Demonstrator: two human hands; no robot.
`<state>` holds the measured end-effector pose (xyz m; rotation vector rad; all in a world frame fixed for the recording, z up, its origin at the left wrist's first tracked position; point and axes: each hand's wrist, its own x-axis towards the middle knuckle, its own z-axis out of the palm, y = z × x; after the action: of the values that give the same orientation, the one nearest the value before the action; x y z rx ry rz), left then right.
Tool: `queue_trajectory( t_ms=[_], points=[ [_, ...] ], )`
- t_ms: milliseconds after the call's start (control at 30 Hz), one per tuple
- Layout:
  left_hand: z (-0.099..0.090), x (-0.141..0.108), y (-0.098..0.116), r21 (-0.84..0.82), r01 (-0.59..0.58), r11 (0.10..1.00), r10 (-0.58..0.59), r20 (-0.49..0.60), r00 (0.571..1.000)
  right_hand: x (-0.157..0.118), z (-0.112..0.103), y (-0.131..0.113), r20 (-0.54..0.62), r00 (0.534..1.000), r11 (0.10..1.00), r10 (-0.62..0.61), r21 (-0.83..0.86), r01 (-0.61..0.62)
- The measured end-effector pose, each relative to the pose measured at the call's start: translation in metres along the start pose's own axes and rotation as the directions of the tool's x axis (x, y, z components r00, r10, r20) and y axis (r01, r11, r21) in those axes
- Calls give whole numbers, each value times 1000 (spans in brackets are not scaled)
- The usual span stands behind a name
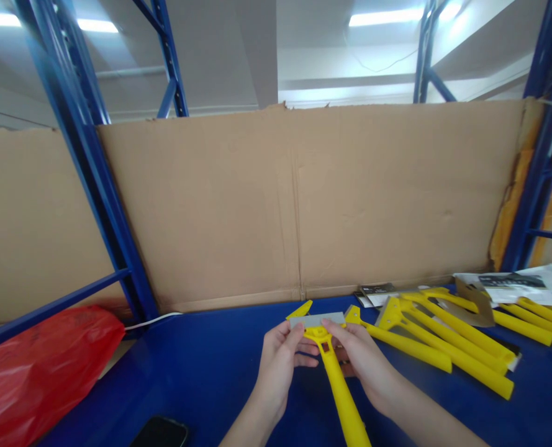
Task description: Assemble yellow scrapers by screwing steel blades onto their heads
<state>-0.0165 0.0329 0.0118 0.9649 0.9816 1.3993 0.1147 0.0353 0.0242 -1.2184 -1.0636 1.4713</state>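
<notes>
A yellow-handled scraper (pixel 337 388) is in front of me, its handle slanting down toward the bottom edge. Across its head lies a flat grey blade (pixel 317 320). At the blade's left end my left hand (pixel 280 354) pinches blade and head between thumb and fingers. The thumb of my right hand (pixel 362 357) presses on the blade's right part, with its fingers curled beneath the head. Just beyond the left fingertips shows a small yellow piece (pixel 300 310); whether it touches the scraper I cannot tell.
Several yellow scrapers (pixel 447 347) lie on the blue tabletop (pixel 201 372) at right, near printed packets (pixel 513 288). A red plastic bag (pixel 47 366) sits at left, with a dark phone (pixel 160 433) at the front edge. A cardboard panel (pixel 220 205) stands behind, between blue posts (pixel 103 205).
</notes>
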Motion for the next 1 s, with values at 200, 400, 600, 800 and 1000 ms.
queue_trajectory(
  t_ms=[200, 400, 600, 800, 1000],
  points=[
    [4, -3, -1, 1, 30, 1000, -30, -15, 999, 3, 3, -1, -6, 999, 990, -44, 131, 44],
    [4, -4, -3, 4, 36, 999, -36, -47, 998, 12, 2, 3, 4, 1000, 990, 10, 142, -10],
    [3, 0, -2, 78, -28, 997, 36, -93, 995, -1, 8, 6, 163, 956, 960, 244, 103, -262],
    [5, 0, -2, 144, -12, 989, 22, -70, 997, -1, 10, 12, 160, 955, 959, 250, 94, -267],
    [0, 2, -3, 219, 0, 976, 16, -73, 997, 4, 7, 10, 151, 946, 949, 286, 94, -302]
  ],
)
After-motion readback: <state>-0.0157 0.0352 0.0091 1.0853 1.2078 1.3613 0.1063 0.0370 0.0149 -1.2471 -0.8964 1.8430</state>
